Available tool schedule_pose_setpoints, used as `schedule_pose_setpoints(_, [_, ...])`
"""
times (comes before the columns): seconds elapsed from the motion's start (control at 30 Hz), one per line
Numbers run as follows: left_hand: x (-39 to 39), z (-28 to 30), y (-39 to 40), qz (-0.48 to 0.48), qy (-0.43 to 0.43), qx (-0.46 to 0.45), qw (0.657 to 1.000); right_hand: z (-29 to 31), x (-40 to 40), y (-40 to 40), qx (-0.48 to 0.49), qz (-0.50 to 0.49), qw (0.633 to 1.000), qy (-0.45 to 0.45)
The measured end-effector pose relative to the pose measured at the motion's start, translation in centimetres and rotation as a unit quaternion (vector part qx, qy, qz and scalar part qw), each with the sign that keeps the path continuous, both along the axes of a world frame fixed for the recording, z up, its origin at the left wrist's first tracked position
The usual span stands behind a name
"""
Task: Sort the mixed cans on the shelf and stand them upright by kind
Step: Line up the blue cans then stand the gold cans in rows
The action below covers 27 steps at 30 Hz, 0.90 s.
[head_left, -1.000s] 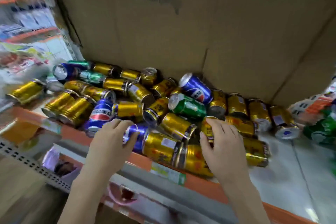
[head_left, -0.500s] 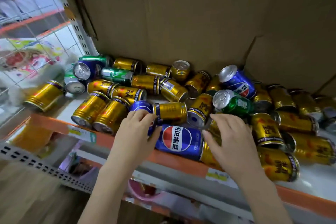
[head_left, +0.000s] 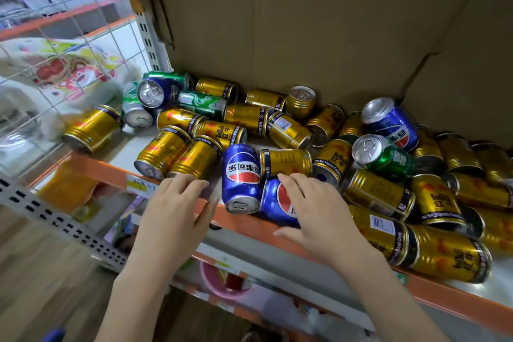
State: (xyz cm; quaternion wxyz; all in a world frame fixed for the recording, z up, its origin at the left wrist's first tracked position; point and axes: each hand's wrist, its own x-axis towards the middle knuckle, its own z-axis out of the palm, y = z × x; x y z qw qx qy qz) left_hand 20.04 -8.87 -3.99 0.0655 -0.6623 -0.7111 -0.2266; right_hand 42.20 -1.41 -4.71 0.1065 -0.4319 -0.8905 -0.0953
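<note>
Gold, blue and green cans lie mixed on their sides on the shelf [head_left: 91, 168]. One gold can [head_left: 301, 100] stands upright at the back. A blue can [head_left: 241, 175] lies at the front edge, its end toward me. Beside it on the right lies a second blue can [head_left: 273, 203]. My right hand [head_left: 316, 211] grips this one, fingers over its top and thumb on its near side. My left hand [head_left: 177, 208] hovers at the shelf edge left of the blue cans, fingers relaxed, holding nothing. A green can [head_left: 388, 157] and a third blue can [head_left: 394, 125] lie on the heap further right.
Brown cardboard [head_left: 305, 22] walls the back of the shelf. A wire mesh panel [head_left: 69, 64] closes the left side, with a gold can [head_left: 91, 128] lying by it. Green and blue cans [head_left: 155, 91] are heaped in the back left corner. Lower shelves hold goods below the orange edge.
My left hand has let go of the blue cans and drawn back left. My right hand moved off the gold cans onto the second blue can. The view shifted left.
</note>
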Motion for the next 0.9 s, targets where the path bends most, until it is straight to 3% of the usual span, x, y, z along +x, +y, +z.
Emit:
schedule_pose_setpoints(0.2, [0.9, -0.2, 0.1, -0.018, -0.013, -0.004, 1.000, 0.3, 0.0, 0.1, 0.006, 0.026, 0.999, 0.025])
schedule_pose_setpoints(0.43, [4.9, 0.9, 2.2, 0.011, -0.101, 0.005, 0.995, 3.0, 1.1, -0.2, 0.074, 0.035, 0.990, 0.111])
schedule_pose_setpoints(0.57, [7.3, 0.7, 3.5, 0.046, -0.041, -0.104, 0.993, 4.0, 2.4, -0.2, 0.086, 0.017, 0.985, 0.146])
schedule_pose_setpoints(0.7, [8.1, -0.1, 4.4, 0.082, -0.066, -0.157, 0.982, 3.6, 3.5, -0.6, 0.079, -0.005, 0.982, 0.171])
schedule_pose_setpoints(0.9, [7.6, -0.9, 4.0, 0.088, -0.125, -0.072, 0.986, 3.1, 3.5, -0.9, 0.083, -0.007, 0.974, 0.211])
